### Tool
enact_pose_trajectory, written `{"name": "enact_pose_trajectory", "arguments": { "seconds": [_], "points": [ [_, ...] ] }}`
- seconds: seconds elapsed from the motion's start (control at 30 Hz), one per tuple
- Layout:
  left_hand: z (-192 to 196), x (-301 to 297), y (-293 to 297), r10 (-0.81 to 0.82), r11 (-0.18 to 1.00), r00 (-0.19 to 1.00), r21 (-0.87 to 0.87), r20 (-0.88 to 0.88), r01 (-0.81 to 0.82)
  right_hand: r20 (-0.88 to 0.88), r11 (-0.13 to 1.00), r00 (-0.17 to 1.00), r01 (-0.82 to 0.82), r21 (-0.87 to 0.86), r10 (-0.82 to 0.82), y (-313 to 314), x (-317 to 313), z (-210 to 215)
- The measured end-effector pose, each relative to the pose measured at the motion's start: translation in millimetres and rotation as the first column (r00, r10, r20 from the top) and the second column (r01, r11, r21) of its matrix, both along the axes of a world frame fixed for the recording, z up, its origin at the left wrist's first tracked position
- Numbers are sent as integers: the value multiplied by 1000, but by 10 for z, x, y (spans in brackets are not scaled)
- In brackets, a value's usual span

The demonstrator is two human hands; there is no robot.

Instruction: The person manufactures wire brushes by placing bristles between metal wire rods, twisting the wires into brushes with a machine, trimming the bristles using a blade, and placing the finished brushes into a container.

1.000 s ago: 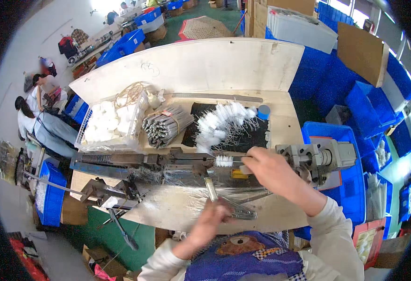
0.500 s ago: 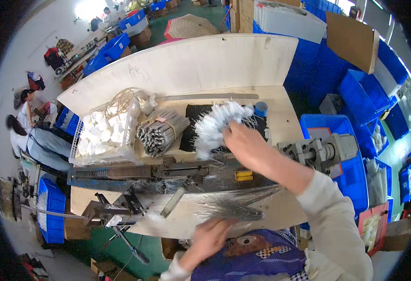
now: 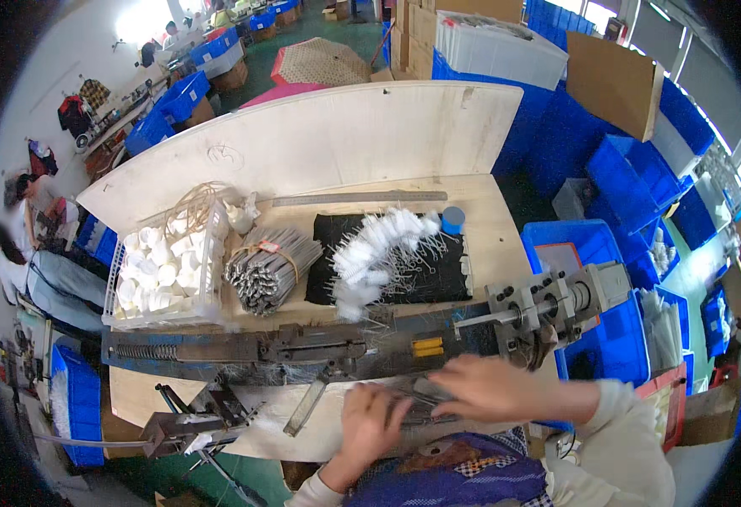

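Bent wires (image 3: 424, 404) lie on the near side of the bench between my hands, partly hidden by them. My left hand (image 3: 370, 425) is at their left end, fingers curled; what they hold, if anything, is hidden. From the right, my right hand (image 3: 497, 389) reaches over the wires with its fingers closing on them. Beyond the metal machine, white-bristled brushes (image 3: 379, 253) with looped wire ends are heaped on a black cloth (image 3: 434, 283). A thick bundle of metal wires (image 3: 273, 262), banded round the middle, lies left of the cloth.
The long metal machine (image 3: 252, 345) crosses the bench, with a clamp head (image 3: 548, 308) at right and a yellow block (image 3: 427, 346) on it. A white basket (image 3: 161, 314) holds round white pieces. A blue cap (image 3: 452, 220) and a metal ruler (image 3: 358, 198) lie behind. Blue bins stand right.
My right hand has left the brush pile and come back to the near bench edge, over the wires. My left hand has shifted slightly. The whole view has tilted a little.
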State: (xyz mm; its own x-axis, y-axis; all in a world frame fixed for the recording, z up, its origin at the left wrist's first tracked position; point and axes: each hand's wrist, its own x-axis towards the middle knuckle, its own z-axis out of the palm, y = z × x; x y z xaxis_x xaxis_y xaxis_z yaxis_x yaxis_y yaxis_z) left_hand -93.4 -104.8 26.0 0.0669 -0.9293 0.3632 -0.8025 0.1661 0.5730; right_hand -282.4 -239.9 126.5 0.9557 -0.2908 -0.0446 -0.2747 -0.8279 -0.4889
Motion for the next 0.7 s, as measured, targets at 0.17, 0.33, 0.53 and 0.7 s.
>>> {"name": "enact_pose_trajectory", "arguments": {
  "seconds": [0.17,0.33,0.53,0.7],
  "points": [
    [-70,89,-439,430,899,842,-67,326,-433,-228,970,949,184,-158,-217,-1581,636,319],
    [-269,283,-908,533,840,728,-170,431,-515,-639,945,703,163,-285,-313,-2610,900,-671],
    [-310,430,-1110,553,769,734,98,394,-632,-663,947,677,209,-242,-319,-2388,1187,-833],
    [-262,488,-1356,657,677,722,254,215,-691,-506,875,806,447,184,-306,-2484,1287,-839]
  ]
}}
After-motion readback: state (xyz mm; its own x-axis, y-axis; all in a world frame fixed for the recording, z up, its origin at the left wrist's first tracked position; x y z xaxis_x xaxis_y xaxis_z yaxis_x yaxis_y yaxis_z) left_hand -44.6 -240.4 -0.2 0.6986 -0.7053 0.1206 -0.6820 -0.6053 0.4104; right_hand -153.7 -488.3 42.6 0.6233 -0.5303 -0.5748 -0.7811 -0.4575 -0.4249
